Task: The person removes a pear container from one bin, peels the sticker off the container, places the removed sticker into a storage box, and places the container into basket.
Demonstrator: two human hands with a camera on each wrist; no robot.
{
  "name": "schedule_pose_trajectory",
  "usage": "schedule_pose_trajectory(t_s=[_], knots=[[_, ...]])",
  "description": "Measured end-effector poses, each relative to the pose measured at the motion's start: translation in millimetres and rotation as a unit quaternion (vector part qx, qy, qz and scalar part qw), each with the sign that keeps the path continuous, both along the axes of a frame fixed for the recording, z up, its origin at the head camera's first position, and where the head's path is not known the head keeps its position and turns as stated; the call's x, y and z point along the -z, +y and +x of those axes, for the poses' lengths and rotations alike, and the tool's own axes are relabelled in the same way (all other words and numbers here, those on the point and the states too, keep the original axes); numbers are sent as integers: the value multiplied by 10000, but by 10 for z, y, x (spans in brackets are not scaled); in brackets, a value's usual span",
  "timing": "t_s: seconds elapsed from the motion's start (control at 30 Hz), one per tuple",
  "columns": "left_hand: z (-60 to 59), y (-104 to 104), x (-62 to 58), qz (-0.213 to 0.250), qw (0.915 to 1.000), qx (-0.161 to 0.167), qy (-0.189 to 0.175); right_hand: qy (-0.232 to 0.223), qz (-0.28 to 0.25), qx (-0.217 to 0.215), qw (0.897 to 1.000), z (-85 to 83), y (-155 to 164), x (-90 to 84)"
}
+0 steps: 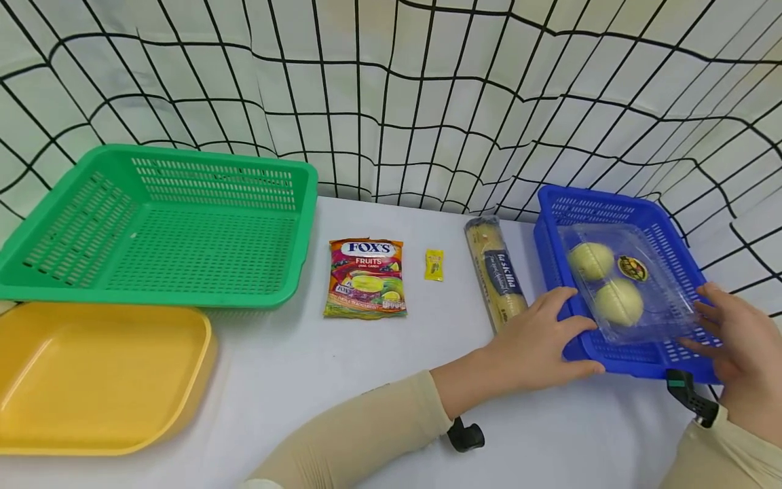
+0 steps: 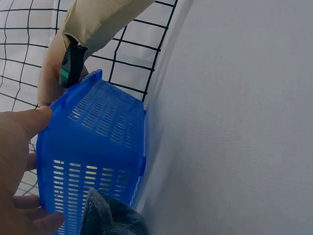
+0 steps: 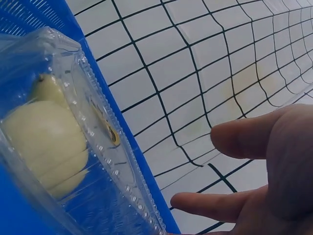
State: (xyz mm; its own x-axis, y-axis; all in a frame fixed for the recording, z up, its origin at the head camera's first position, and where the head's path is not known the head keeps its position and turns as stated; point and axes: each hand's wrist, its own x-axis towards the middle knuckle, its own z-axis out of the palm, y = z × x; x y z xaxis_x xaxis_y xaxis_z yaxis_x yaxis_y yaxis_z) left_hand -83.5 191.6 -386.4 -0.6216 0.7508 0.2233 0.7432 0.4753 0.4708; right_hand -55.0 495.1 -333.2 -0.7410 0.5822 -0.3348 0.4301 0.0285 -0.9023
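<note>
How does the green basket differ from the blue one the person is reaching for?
The green basket is larger and holds nothing; the blue basket is smaller and holds a clear clamshell box of pale round fruit. The green basket sits at the far left untouched, while the left hand touches the blue basket's near corner. Both are slotted plastic.

A staged recording bench rather than a home: a white-covered table [image 1: 305, 367] backed by a black-gridded white curtain [image 1: 427, 102], with sorting baskets laid out.
</note>
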Motion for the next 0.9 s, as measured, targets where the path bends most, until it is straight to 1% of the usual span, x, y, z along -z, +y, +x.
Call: schedule_pose_trajectory(t_s=[0.07, 0.13, 0.2, 0.23, 0.3, 0.37, 0.43, 0.53, 0.57, 0.6, 0.67, 0.8, 0.9], knots=[[-6, -5, 7, 20, 10000, 22, -28, -34, 185, -254, 9995, -2, 28, 20], [-8, -6, 13, 33, 10000, 19, -32, -282, 631, -511, 9963, -15, 40, 29], [-7, -5, 17, 46, 10000, 9, -45, -601, 1174, -905, 9871, -33, 52, 39], [-6, -5, 18, 52, 10000, 10, -43, -754, 1450, -1116, 9802, -40, 52, 47], [-5, -6, 19, 58, 10000, 19, -47, -985, 1825, -1466, 9672, -52, 59, 61], [-5, -8, 21, 76, 9999, 49, -55, -1013, 1920, -1734, 9606, -57, 73, 72], [-4, -9, 23, 94, 9999, 79, -61, -935, 1919, -1810, 9600, -63, 85, 84], [-5, -7, 25, 138, 9998, 101, -87, -577, 1207, -1799, 9745, -72, 120, 86], [-6, -7, 26, 147, 9998, 101, -87, -463, 1008, -1794, 9775, -74, 127, 88], [-7, -6, 27, 157, 9998, 100, -86, -293, 673, -1764, 9816, -78, 135, 93], [-7, -5, 29, 175, 9998, 95, -87, 42, -76, -1657, 9861, -81, 146, 101], [-7, -3, 34, 166, 9998, 63, -52, 437, -766, -1559, 9838, -76, 145, 124], [-4, -2, 37, 136, 9999, 40, -31, 502, -798, -1527, 9838, -62, 138, 134]])
